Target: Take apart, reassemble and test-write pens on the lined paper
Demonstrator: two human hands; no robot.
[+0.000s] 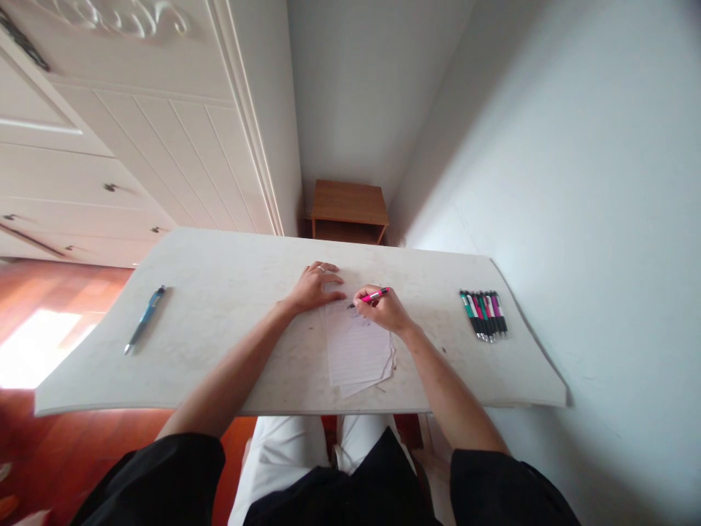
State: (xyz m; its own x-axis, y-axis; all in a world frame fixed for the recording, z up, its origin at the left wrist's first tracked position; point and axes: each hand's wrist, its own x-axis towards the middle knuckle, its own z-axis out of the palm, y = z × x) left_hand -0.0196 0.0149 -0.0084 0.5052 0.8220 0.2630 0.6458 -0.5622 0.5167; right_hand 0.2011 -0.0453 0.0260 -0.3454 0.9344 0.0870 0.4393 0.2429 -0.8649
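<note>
My right hand (382, 309) grips a pink pen (377, 295), its dark tip down at the upper part of a lined sheet of paper (358, 351). Dark handwriting shows on the sheet close to the tip. More sheets lie under it, their edges uneven at the right and bottom. My left hand (316, 286), with a ring on one finger, rests with fingers apart at the paper's top left corner. Whether its fingertips press on the sheet is hard to make out.
Several pens (484, 315) in green, pink, white and purple lie side by side at the table's right. A single blue pen (145, 320) lies at the left of the white table (219, 270). Beyond the far edge stands a wooden cabinet (350, 201); a wall borders the right.
</note>
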